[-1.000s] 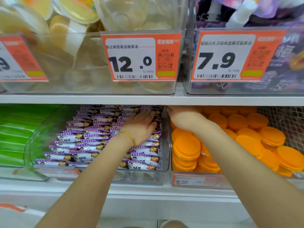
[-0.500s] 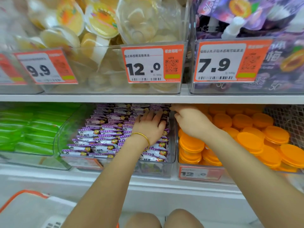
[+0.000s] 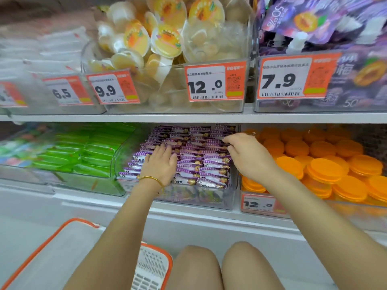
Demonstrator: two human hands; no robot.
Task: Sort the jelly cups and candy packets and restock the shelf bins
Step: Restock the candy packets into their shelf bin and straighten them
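Rows of purple candy packets (image 3: 209,164) fill a clear bin (image 3: 199,197) in the middle of the lower shelf. My left hand (image 3: 160,164), with a gold bangle at the wrist, lies flat with straight fingers on the packets at the bin's left side. My right hand (image 3: 247,153) reaches in from the right, and its bent fingertips touch the right ends of the back rows. Neither hand lifts a packet. Orange-lidded jelly cups (image 3: 326,164) are piled in the bin to the right.
Green packets (image 3: 94,151) fill the bin on the left. The upper shelf (image 3: 188,117) carries yellow jelly cups (image 3: 167,38) and purple pouches (image 3: 314,21) behind price tags. A white basket with an orange rim (image 3: 62,254) sits by my knees (image 3: 209,266).
My left hand slid left across the purple packets. My right hand moved from above the orange cups to the purple bin's right edge. The view pulled back and down.
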